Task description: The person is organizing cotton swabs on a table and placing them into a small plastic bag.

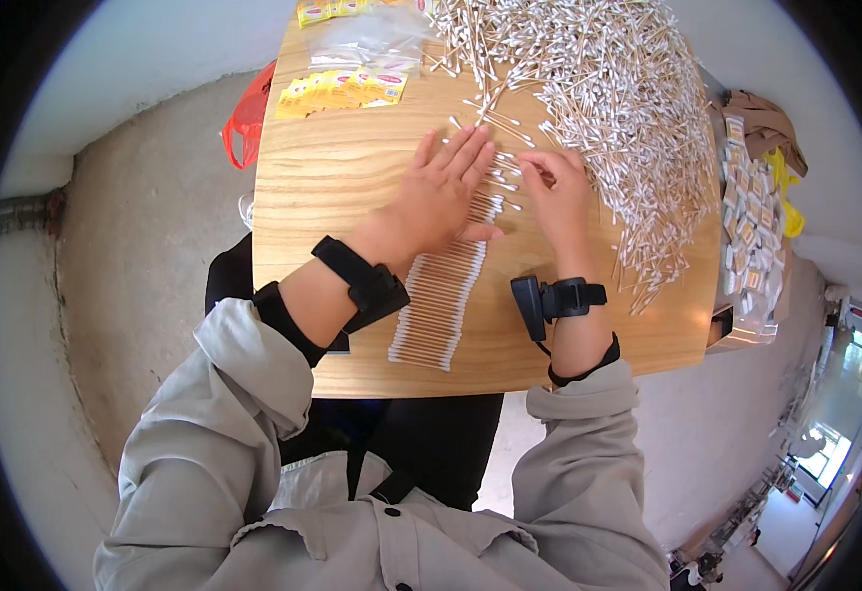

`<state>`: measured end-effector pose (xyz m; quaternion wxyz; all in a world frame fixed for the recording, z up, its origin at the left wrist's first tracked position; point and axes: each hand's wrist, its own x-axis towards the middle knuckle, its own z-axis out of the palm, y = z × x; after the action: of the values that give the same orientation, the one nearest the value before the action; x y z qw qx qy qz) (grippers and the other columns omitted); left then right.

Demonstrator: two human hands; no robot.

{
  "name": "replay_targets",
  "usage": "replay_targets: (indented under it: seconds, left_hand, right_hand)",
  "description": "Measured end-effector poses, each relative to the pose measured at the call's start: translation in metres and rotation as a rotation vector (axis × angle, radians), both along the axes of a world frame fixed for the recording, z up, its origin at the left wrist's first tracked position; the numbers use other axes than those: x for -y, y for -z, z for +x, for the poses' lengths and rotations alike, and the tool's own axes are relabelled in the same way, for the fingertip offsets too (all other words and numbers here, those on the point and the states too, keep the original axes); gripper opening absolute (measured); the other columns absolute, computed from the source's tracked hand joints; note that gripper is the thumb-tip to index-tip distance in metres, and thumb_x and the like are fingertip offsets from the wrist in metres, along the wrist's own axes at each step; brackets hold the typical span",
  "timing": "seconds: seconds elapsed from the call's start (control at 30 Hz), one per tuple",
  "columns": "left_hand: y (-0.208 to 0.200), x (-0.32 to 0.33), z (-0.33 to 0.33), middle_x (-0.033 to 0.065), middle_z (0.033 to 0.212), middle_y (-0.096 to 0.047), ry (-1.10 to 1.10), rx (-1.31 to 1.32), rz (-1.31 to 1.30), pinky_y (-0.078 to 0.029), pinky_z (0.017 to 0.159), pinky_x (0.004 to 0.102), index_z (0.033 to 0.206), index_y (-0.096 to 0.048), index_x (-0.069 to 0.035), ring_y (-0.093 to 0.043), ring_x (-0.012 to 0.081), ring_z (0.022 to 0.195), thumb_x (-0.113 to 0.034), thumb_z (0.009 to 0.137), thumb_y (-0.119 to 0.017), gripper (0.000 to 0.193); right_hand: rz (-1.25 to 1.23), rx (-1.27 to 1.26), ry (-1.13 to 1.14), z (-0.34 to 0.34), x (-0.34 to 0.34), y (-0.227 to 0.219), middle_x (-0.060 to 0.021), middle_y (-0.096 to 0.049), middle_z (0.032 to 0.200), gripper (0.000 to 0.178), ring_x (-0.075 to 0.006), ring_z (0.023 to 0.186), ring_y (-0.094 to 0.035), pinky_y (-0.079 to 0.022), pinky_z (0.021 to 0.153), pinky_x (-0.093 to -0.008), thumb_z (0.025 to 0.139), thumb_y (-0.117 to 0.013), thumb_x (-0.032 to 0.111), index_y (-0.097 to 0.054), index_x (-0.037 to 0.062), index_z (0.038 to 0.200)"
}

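Observation:
A neat ladder-like row of cotton swabs [438,305] runs up the middle of the wooden table, the swabs lying side by side with their white tips along both edges. Over the row's upper part my left hand [443,187] lies flat, fingers stretched out and thumb spread, hiding the swabs beneath. Just right of it, my right hand [561,192] has its thumb and fingers bent together in a pinch beside the swab tips. Whether a swab is between those fingertips is too small to tell. Several loose swabs [503,120] lie askew beyond both hands.
A large heap of cotton swabs [638,128] covers the table's far right. Yellow printed packets [342,92] and clear plastic bags [370,41] lie at the far left. A red bag [247,118] hangs at the left edge. Packed small boxes [751,222] stand beyond the right edge.

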<state>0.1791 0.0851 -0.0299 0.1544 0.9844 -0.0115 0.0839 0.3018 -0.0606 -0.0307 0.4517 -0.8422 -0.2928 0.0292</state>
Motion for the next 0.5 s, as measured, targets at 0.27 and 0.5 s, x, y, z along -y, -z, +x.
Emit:
replay_targets:
  seconds: [0.27, 0.5]
  left_hand:
    - [-0.004, 0.007, 0.001, 0.0159, 0.155, -0.02, 0.051, -0.051, 0.002, -0.015, 0.115, 0.0494, 0.147, -0.022, 0.0, -0.019, 0.0288, 0.143, -0.069, 0.074, -0.056, 0.106]
    - [0.004, 0.008, 0.007, 0.0162, 0.155, -0.02, -0.013, -0.012, -0.023, -0.017, 0.115, 0.0481, 0.147, -0.02, 0.001, -0.019, 0.0298, 0.143, -0.07, 0.075, -0.054, 0.107]
  right_hand:
    - [-0.024, 0.146, -0.024, -0.007, -0.011, 0.005, -0.0087, -0.059, 0.082, 0.01, -0.0189, 0.071, -0.061, -0.048, 0.064, -0.0309, 0.082, -0.067, 0.009, -0.071, 0.0075, 0.091]
    - [-0.012, -0.02, -0.036, 0.003, -0.012, 0.0, -0.0084, -0.059, 0.083, 0.014, -0.02, 0.071, -0.06, -0.049, 0.066, -0.0296, 0.081, -0.069, 0.012, -0.07, 0.007, 0.094]
